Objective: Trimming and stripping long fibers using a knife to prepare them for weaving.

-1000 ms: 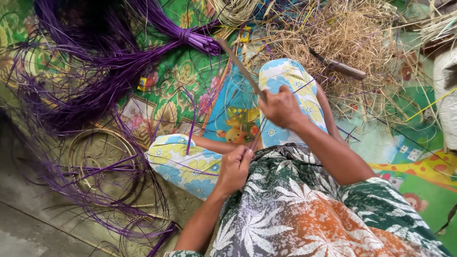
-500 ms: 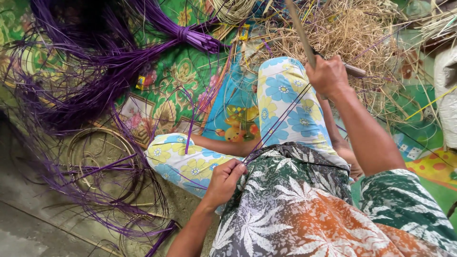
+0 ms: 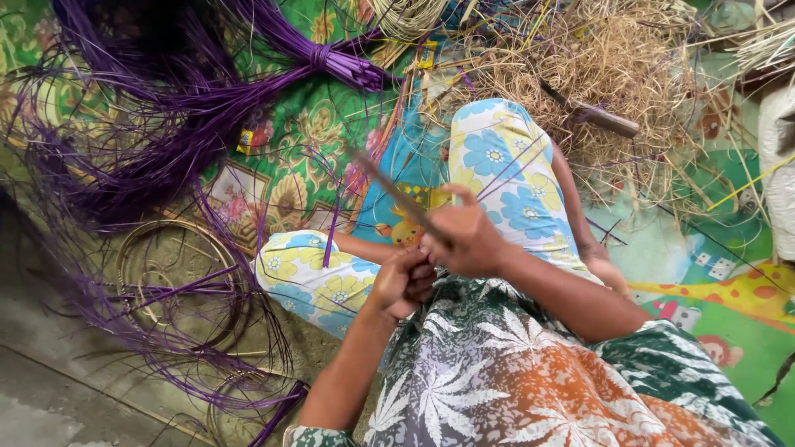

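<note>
both hands met over the lap: the right hand (image 3: 468, 240) gripped a thin knife blade (image 3: 389, 192) that angled up and left, while the left hand (image 3: 403, 281) pinched a purple strip (image 3: 333, 236) just beside it. a big bundle of purple strips (image 3: 207, 99) lay on the green patterned mat (image 3: 306, 141), with dry straw (image 3: 596, 66) heaped beyond the knee.

A patterned green mat (image 3: 323, 132) covers the floor (image 3: 50, 389). On it lie a tied bundle of purple strands (image 3: 248, 74), a heap of dry straw (image 3: 613, 74) and wire hoops (image 3: 174, 265).
</note>
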